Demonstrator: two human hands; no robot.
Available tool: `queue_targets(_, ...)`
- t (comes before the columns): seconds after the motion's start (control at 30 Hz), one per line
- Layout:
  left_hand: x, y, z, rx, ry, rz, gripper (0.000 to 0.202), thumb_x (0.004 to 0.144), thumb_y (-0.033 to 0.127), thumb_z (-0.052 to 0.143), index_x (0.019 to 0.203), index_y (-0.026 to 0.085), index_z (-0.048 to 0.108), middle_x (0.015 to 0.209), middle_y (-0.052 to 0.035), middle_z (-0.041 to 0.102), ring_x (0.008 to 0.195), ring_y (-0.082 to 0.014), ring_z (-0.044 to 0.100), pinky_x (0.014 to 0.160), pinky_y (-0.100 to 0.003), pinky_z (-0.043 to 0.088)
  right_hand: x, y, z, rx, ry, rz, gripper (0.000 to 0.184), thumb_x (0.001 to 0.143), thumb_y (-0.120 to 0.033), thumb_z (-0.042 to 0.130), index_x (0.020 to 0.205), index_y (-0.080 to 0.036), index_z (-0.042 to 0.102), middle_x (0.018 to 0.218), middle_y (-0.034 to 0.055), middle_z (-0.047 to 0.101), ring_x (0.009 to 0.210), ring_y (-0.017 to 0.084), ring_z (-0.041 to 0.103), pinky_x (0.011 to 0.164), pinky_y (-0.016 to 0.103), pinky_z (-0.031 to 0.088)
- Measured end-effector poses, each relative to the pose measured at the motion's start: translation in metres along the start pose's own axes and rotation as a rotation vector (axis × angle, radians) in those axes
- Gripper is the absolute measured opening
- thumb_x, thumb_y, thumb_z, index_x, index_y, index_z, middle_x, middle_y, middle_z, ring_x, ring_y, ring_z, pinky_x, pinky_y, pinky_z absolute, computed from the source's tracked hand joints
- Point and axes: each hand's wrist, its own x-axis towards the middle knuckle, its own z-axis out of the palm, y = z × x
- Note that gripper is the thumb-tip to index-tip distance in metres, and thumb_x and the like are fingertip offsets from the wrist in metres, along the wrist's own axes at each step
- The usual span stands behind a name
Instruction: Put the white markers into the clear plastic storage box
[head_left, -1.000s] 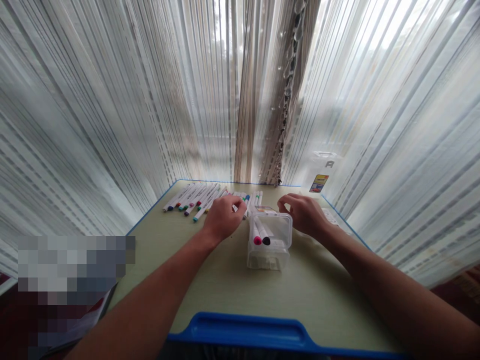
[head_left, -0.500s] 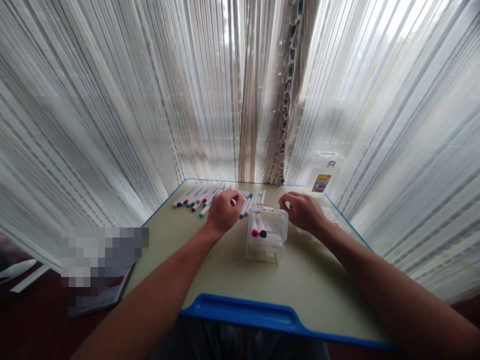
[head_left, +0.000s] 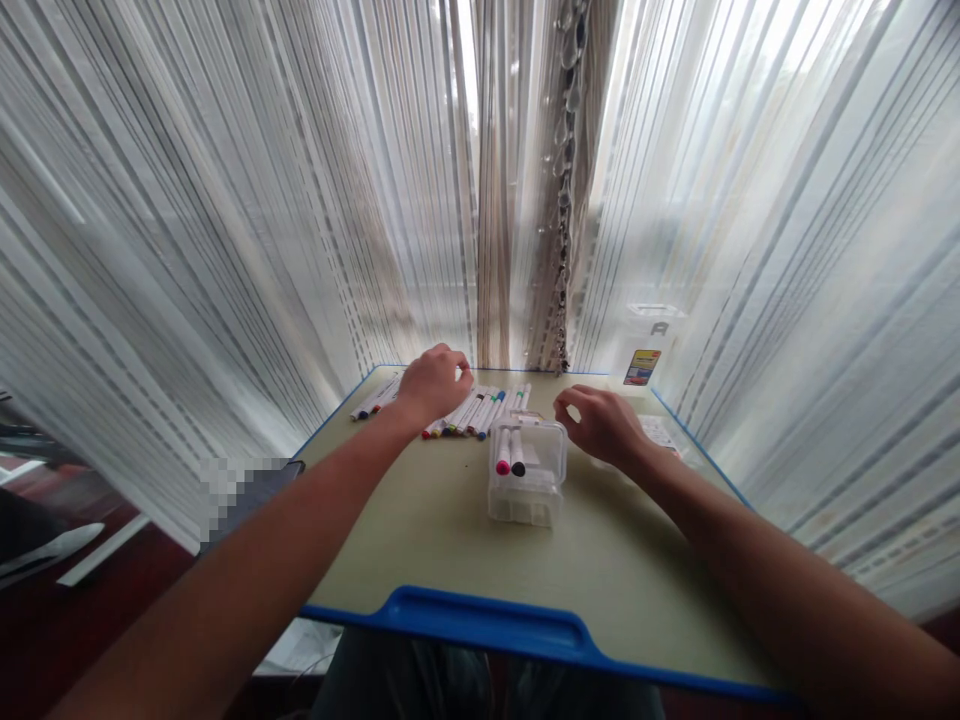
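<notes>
My left hand is over the back left of the table, its thumb and finger curled into a pinch. What the fingertips hold, if anything, is hidden. Under and around it lie several white markers with coloured caps; one row of markers sits just right of my wrist, another group to its left. A small clear plastic box stands at mid-table with its lid raised, a pink-capped marker and a black-capped marker in it. Right of the box, my right hand has its fingers closed, nothing visible in them.
A clear container with a yellow label stands at the back right corner. Behind my right wrist lies a clear flat piece with print. The table has a blue rim and front tray; striped curtains hang behind it.
My left hand has moved left and away from me, uncovering the marker row beside the box. My right hand stays almost where it was. The view has shifted slightly.
</notes>
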Motion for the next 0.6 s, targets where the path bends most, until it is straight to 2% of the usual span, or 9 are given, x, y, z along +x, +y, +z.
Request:
queue_targets(0.13,0.019,-0.043,-0.016,0.149,-0.103,-0.124,0.028,0.086,0.029,0.054,0.099,0.02,0.077,0.116,-0.0122,0.072,0.11,-0.0303,0.066,0.091,-0.037,0.052,0.0,0.0,-0.001,0.003,0.0,-0.005,0.024,0.091,-0.024,0.05,0.082,-0.017,0.071,0.087,0.0087,0.075,0.066,0.019,0.061,0.057,0.03,0.028)
queue_targets(0.33,0.029,-0.108,-0.026,0.272,-0.286,-0.368,0.026,0.077,0.025,0.067,0.098,0.015,0.078,0.111,-0.0169,0.075,0.105,-0.0347,0.069,0.087,-0.038,0.054,0.0,0.001,0.001,0.006,0.001,-0.018,0.024,0.091,-0.024,0.05,0.083,-0.017,0.071,0.088,0.0086,0.075,0.065,0.018,0.06,0.057,0.029,0.027)
queue_targets(0.4,0.031,-0.122,-0.023,0.284,-0.333,-0.418,0.026,0.08,0.028,0.07,0.099,0.013,0.076,0.113,-0.0173,0.074,0.109,-0.0337,0.068,0.09,-0.039,0.054,0.0,0.002,0.001,0.006,-0.003,-0.022,0.024,0.091,-0.024,0.05,0.083,-0.017,0.071,0.088,0.0086,0.074,0.064,0.017,0.06,0.057,0.029,0.027)
queue_targets(0.47,0.031,-0.132,-0.018,0.285,-0.381,-0.457,0.03,0.087,0.033,0.069,0.109,0.013,0.071,0.118,-0.0145,0.071,0.11,-0.0292,0.067,0.092,-0.042,0.054,0.0,0.002,0.001,0.004,-0.007,-0.026,0.024,0.091,-0.024,0.05,0.083,-0.017,0.071,0.086,0.0086,0.074,0.064,0.017,0.059,0.056,0.029,0.028)
queue_targets(0.6,0.029,-0.141,-0.005,0.262,-0.444,-0.503,0.038,0.094,0.036,0.064,0.127,0.018,0.06,0.127,-0.0101,0.063,0.11,-0.0246,0.064,0.09,-0.045,0.056,0.0,0.003,0.0,-0.004,-0.007,-0.03,0.024,0.091,-0.023,0.05,0.081,-0.017,0.071,0.083,0.0083,0.073,0.063,0.017,0.058,0.057,0.029,0.028)
